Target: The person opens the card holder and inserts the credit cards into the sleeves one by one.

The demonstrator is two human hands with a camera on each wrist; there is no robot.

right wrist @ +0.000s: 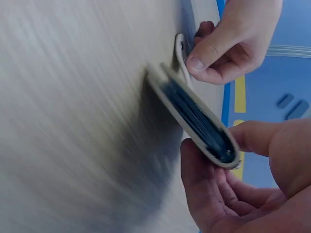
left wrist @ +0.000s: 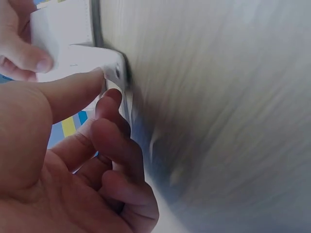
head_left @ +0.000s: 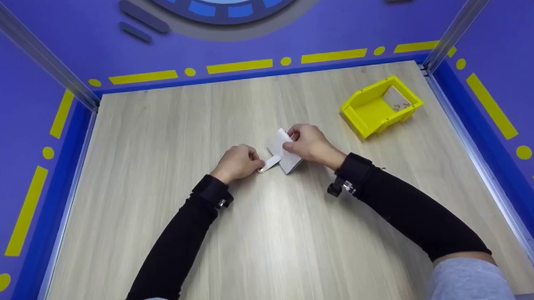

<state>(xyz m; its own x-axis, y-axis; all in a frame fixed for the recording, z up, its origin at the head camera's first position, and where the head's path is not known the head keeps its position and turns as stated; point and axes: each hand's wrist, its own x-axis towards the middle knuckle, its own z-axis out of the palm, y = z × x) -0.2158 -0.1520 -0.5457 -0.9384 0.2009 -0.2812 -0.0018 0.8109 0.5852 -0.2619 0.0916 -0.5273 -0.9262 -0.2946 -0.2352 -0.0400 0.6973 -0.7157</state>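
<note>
A small white card wallet [head_left: 289, 161] is held in the middle of the table, tilted on edge. My right hand [head_left: 312, 142] grips its folded side, thumb on one cover and fingers on the other. Dark inner sleeves [right wrist: 197, 119] show between the covers in the right wrist view. From the wallet a narrow white strap [head_left: 271, 162] sticks out toward the left. My left hand [head_left: 238, 162] pinches the strap's end between thumb and index finger, its other fingers curled. Near that end the left wrist view shows a small dark snap [left wrist: 117, 72].
A yellow bin [head_left: 355, 122] stands at the table's back right, with a pale patterned piece [head_left: 396, 99] inside at its far end. Blue walls with yellow marks [head_left: 239, 67] border the wooden table [head_left: 181, 122] at the back and both sides.
</note>
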